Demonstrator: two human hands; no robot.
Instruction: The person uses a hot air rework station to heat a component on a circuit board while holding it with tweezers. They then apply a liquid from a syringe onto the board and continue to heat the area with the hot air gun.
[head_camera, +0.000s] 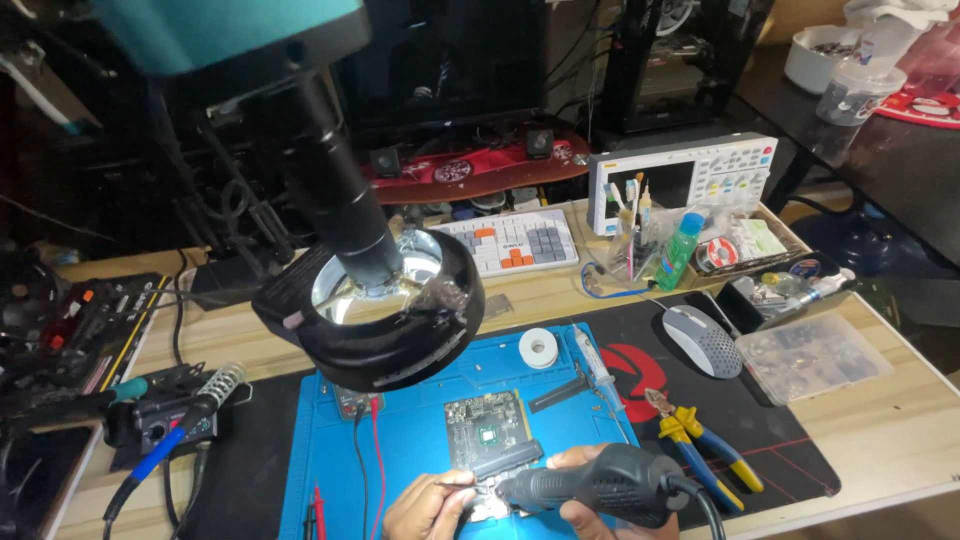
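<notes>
Fingers first: the right hand (600, 515) is wrapped in a full grip round the dark handle of a hot-air tool (590, 484), nozzle aimed left at the lower edge of the green circuit board (487, 435). The left hand (432, 508) has its grip pressed together, pinching thin tweezers (458, 485) whose tips meet the board just beside that nozzle. The board lies flat on the blue work mat (400, 420), on the table (880, 420), under the ring-lit microscope head (375, 300).

Moving outward: red and black probe leads (365, 450) trail over the mat on the left, a white roll of tape (538, 347) and a screwdriver (598, 365) sit above the board, and yellow-and-blue pliers (695, 440) lie to the right. A soldering iron (190, 420) rests in its stand far left; a mouse (703, 340) and clear parts box (812, 357) are well off to the right.

The risk, as I judge it: nozzle and tweezers work very close together, so a slip could nudge neighbouring parts, or heat held too long could scorch the board. The tool's cable, dropping near the wrist, might tug the aim off.
</notes>
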